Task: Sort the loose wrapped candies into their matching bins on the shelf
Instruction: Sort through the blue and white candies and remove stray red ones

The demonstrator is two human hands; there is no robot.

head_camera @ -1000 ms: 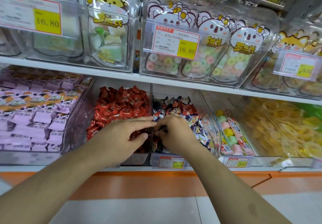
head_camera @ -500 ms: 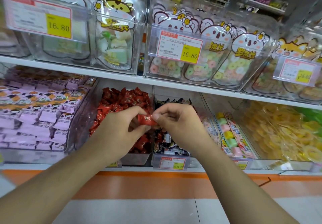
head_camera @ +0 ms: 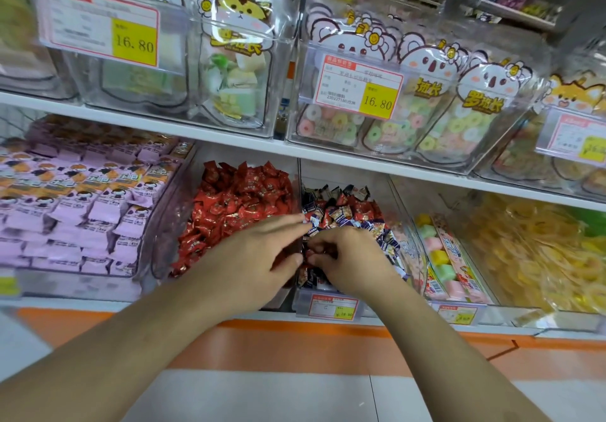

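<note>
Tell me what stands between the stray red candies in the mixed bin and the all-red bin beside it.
Only the clear divider wall separates the mixed bin from the red bin; both are open on top. The left hand and right hand sit over that wall, so candies must be lifted across.

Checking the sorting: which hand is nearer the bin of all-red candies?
Left. The left hand lies over the front right corner of the red candy bin; the right hand is beyond the divider, in the mixed bin.

A sweet shop — shelves (head_camera: 229,151) of clear candy bins (head_camera: 406,211) with price tags (head_camera: 360,92).
</note>
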